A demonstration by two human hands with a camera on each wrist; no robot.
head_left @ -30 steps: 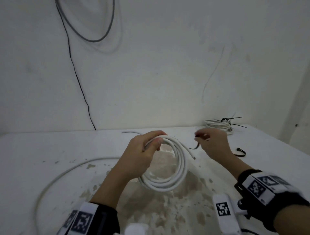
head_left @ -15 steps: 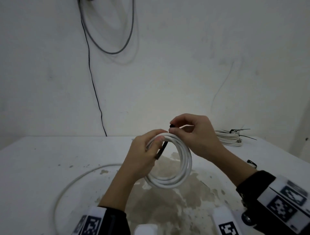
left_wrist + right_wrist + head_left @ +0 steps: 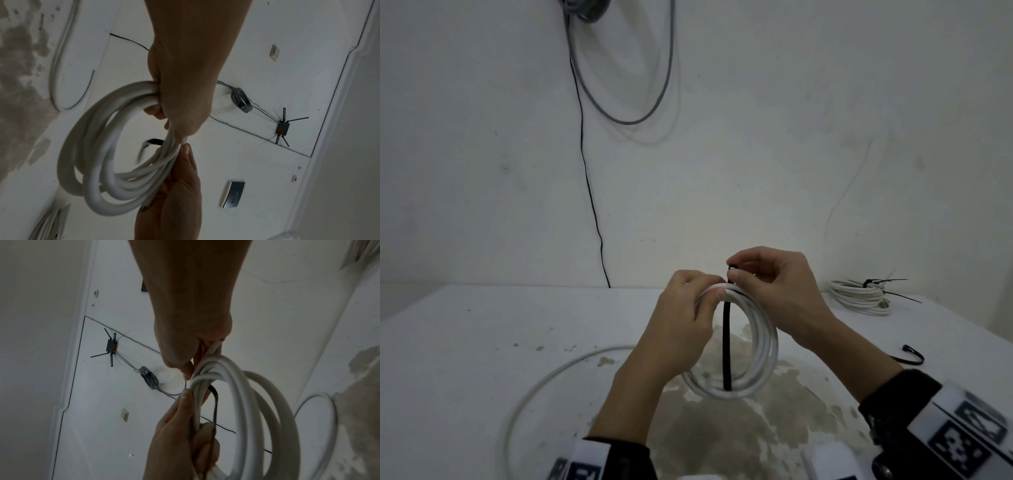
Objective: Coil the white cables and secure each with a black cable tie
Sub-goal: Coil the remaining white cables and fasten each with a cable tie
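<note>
My left hand (image 3: 707, 293) grips the top of a white cable coil (image 3: 763, 346) and holds it upright above the table; the left wrist view shows that hand (image 3: 164, 113) wrapped round the bundled turns (image 3: 92, 162). My right hand (image 3: 734, 272) pinches the head of a black cable tie (image 3: 726, 342) at the coil's top, right beside my left thumb. The tie's strap hangs straight down through the coil's opening. In the right wrist view my right hand (image 3: 191, 369) meets the coil (image 3: 246, 402), and the tie (image 3: 214, 404) bends behind the turns.
A loose white cable (image 3: 534, 387) curves over the table (image 3: 465, 342) at the left. A finished coil with black ties (image 3: 859, 294) lies at the back right by the wall. One spare black tie (image 3: 909, 358) lies right of my right forearm. Grey and black cables hang on the wall.
My right hand came in from the right with the black tie to the coil's top. The tie, slanted before, now hangs straight down through the coil. Left hand keeps its grip.
</note>
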